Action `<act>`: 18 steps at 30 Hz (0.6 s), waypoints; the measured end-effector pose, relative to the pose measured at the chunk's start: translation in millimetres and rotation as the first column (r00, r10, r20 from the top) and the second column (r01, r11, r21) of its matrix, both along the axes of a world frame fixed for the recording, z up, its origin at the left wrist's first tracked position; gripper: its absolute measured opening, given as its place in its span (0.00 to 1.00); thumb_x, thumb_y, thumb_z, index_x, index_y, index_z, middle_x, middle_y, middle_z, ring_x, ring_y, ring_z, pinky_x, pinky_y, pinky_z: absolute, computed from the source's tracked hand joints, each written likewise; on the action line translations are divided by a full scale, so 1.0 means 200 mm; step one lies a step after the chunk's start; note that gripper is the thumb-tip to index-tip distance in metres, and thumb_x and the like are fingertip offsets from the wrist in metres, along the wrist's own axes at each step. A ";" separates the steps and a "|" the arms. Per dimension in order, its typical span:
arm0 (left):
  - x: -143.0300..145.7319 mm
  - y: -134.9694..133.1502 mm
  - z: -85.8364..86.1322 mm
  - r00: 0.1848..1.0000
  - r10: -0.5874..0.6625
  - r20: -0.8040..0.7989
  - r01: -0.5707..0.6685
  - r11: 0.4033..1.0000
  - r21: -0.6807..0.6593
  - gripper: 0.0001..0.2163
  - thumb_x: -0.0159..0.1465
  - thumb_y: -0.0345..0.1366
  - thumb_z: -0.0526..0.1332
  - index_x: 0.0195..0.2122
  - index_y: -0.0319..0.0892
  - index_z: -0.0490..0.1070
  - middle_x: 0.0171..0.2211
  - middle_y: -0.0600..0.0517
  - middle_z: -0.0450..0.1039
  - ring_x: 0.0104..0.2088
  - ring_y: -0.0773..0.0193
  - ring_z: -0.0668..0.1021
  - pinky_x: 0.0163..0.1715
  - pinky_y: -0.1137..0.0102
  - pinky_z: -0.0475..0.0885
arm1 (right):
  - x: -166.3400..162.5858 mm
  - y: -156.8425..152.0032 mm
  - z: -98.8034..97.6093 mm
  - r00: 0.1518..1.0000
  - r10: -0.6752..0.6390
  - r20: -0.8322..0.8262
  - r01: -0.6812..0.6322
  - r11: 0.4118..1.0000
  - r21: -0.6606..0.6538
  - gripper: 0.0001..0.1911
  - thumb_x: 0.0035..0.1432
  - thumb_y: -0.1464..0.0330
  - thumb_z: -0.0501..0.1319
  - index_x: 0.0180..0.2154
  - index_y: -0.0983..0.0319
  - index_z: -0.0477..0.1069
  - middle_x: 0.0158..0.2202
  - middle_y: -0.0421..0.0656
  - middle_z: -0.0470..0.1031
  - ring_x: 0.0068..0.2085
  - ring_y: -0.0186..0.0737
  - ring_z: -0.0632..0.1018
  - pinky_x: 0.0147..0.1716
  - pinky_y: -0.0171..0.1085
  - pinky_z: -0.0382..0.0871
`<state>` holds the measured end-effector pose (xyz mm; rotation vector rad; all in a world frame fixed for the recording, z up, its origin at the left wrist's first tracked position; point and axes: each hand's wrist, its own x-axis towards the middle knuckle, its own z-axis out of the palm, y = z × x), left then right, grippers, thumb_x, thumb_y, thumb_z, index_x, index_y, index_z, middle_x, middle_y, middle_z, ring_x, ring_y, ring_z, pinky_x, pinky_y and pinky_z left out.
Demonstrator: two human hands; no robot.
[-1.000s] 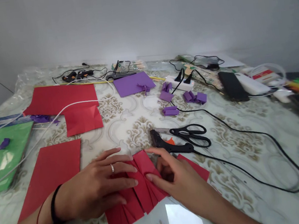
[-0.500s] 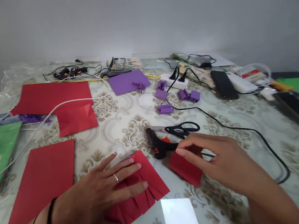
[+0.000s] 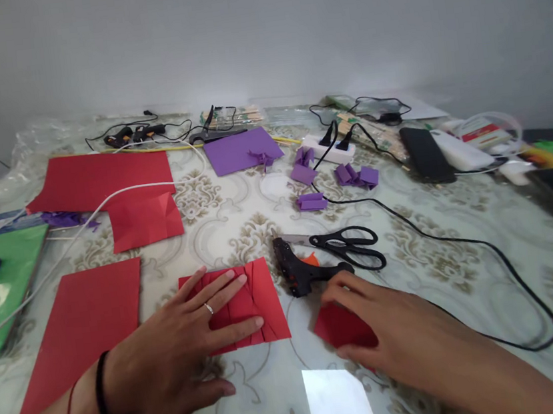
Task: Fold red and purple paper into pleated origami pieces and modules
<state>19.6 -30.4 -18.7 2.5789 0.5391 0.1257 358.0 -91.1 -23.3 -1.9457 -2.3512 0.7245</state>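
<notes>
Fingers spread, my left hand (image 3: pixel 177 343) lies flat over a creased red sheet of paper (image 3: pixel 271 305) and presses it to the table. My right hand (image 3: pixel 370 316) curls over a smaller red piece of paper (image 3: pixel 339 325), thumb at its near edge and fingertips at its far side; part of that piece is hidden under the hand. Just beyond the right hand rest a black glue gun (image 3: pixel 297 268) with an orange trigger and black-handled scissors (image 3: pixel 349 245). A white rectangle of paper (image 3: pixel 338 404) lies between the hands, near the front edge.
Red sheets (image 3: pixel 83 331) and a green pack (image 3: pixel 7 287) lie at the left. Folded purple papers (image 3: pixel 311 201) and a power strip (image 3: pixel 330 150) sit farther back. A black cord (image 3: pixel 462 238) loops round the right side. Phones (image 3: pixel 426 154) lie at the far right.
The creased red sheet has turned and shifted slightly away under my left hand. My right hand has lowered over the small red piece, its thumb now at the near edge.
</notes>
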 end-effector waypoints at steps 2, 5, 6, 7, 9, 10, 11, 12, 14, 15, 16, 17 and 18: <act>0.01 0.00 -0.01 1.000 -0.006 -0.006 0.006 1.000 0.025 0.37 0.65 0.49 0.70 0.73 0.56 0.59 0.78 0.44 0.41 0.75 0.34 0.53 0.72 0.38 0.42 | 0.00 -0.02 -0.02 1.000 0.000 -0.030 0.000 1.000 0.003 0.30 0.51 0.72 0.69 0.57 0.51 0.74 0.59 0.47 0.75 0.48 0.56 0.83 0.44 0.50 0.77; 0.02 0.00 -0.03 0.999 -0.016 -0.041 0.019 0.998 0.064 0.36 0.67 0.55 0.67 0.73 0.57 0.58 0.78 0.44 0.41 0.75 0.36 0.53 0.73 0.39 0.42 | 0.01 -0.03 -0.02 0.997 0.008 -0.071 -0.012 0.998 -0.057 0.31 0.53 0.74 0.65 0.59 0.52 0.73 0.58 0.47 0.77 0.53 0.56 0.80 0.50 0.51 0.74; 0.02 0.00 -0.03 0.998 -0.022 -0.055 0.026 0.997 0.078 0.36 0.67 0.57 0.65 0.73 0.57 0.58 0.78 0.44 0.41 0.76 0.37 0.52 0.73 0.39 0.42 | 0.01 -0.02 -0.01 0.996 0.028 -0.084 -0.036 0.995 -0.094 0.26 0.54 0.75 0.64 0.55 0.52 0.75 0.54 0.45 0.80 0.52 0.54 0.81 0.49 0.49 0.73; 0.02 0.01 -0.02 0.997 -0.028 -0.067 0.034 0.995 0.089 0.36 0.67 0.58 0.64 0.73 0.58 0.58 0.78 0.44 0.41 0.76 0.37 0.52 0.73 0.39 0.43 | 0.01 -0.01 0.01 0.994 0.056 -0.099 -0.068 0.990 -0.126 0.21 0.56 0.75 0.63 0.50 0.53 0.78 0.48 0.43 0.82 0.49 0.52 0.81 0.47 0.47 0.73; 0.01 0.01 -0.01 0.997 -0.033 -0.066 0.040 0.994 0.107 0.35 0.68 0.59 0.63 0.73 0.58 0.57 0.78 0.44 0.40 0.76 0.38 0.52 0.73 0.39 0.44 | 0.00 0.01 0.06 0.979 0.124 -0.164 -0.147 0.979 -0.142 0.11 0.59 0.75 0.63 0.39 0.54 0.78 0.38 0.39 0.82 0.41 0.46 0.82 0.41 0.42 0.73; 0.01 0.02 -0.01 0.998 -0.027 -0.052 0.033 0.993 0.116 0.34 0.69 0.57 0.63 0.73 0.58 0.57 0.79 0.45 0.39 0.76 0.39 0.52 0.73 0.39 0.45 | 0.00 0.02 0.09 0.963 0.153 -0.221 -0.180 0.977 -0.110 0.09 0.61 0.74 0.63 0.36 0.54 0.78 0.35 0.38 0.81 0.38 0.43 0.81 0.38 0.39 0.72; 0.01 0.02 0.00 1.000 -0.009 -0.030 0.013 0.991 0.130 0.33 0.70 0.55 0.63 0.73 0.58 0.57 0.79 0.46 0.38 0.76 0.40 0.52 0.73 0.40 0.46 | 0.00 0.03 0.11 0.940 0.172 -0.293 -0.193 0.980 -0.044 0.07 0.63 0.73 0.64 0.35 0.54 0.77 0.34 0.36 0.80 0.36 0.40 0.81 0.36 0.37 0.71; 0.00 0.02 0.01 1.000 0.019 -0.006 -0.018 0.989 0.147 0.31 0.71 0.52 0.63 0.73 0.58 0.56 0.79 0.46 0.38 0.76 0.40 0.52 0.73 0.40 0.47 | 0.00 0.03 0.13 0.908 0.187 -0.375 -0.180 0.982 0.054 0.06 0.64 0.72 0.64 0.36 0.54 0.76 0.34 0.36 0.80 0.34 0.38 0.81 0.34 0.35 0.71; 0.00 0.02 0.02 0.994 0.099 0.036 -0.103 0.979 0.177 0.33 0.71 0.50 0.63 0.74 0.56 0.54 0.78 0.45 0.39 0.76 0.40 0.52 0.72 0.40 0.50 | 0.00 0.03 0.15 0.826 0.213 -0.522 -0.080 0.961 0.266 0.06 0.65 0.72 0.64 0.37 0.53 0.75 0.35 0.36 0.80 0.35 0.36 0.81 0.34 0.33 0.72; -0.01 0.02 0.02 0.989 0.140 0.050 -0.147 0.972 0.183 0.35 0.70 0.50 0.64 0.75 0.54 0.52 0.78 0.43 0.41 0.76 0.40 0.52 0.72 0.40 0.51 | 0.00 0.02 0.15 0.784 0.226 -0.578 -0.011 0.936 0.351 0.07 0.64 0.73 0.64 0.38 0.53 0.74 0.36 0.37 0.79 0.36 0.37 0.81 0.35 0.34 0.73; -0.01 0.02 0.02 0.983 0.176 0.057 -0.183 0.966 0.182 0.39 0.69 0.51 0.65 0.75 0.52 0.49 0.77 0.40 0.43 0.75 0.40 0.53 0.71 0.40 0.53 | -0.01 0.02 0.14 0.748 0.238 -0.620 0.050 0.911 0.410 0.09 0.64 0.75 0.64 0.40 0.53 0.74 0.37 0.38 0.79 0.38 0.38 0.81 0.36 0.34 0.74; -0.01 0.01 0.02 0.977 0.204 0.060 -0.212 0.961 0.177 0.42 0.67 0.51 0.67 0.76 0.49 0.46 0.77 0.38 0.45 0.75 0.40 0.55 0.71 0.41 0.55 | -0.02 0.01 0.13 0.718 0.247 -0.650 0.097 0.890 0.445 0.11 0.63 0.76 0.64 0.41 0.52 0.74 0.39 0.38 0.79 0.40 0.39 0.81 0.38 0.35 0.75; -0.01 0.01 0.01 0.973 0.222 0.059 -0.229 0.958 0.170 0.45 0.65 0.51 0.68 0.76 0.47 0.44 0.75 0.36 0.48 0.74 0.40 0.57 0.71 0.41 0.56 | -0.04 0.01 0.12 0.702 0.253 -0.666 0.129 0.875 0.468 0.13 0.63 0.77 0.64 0.42 0.52 0.74 0.40 0.39 0.78 0.41 0.39 0.81 0.39 0.35 0.75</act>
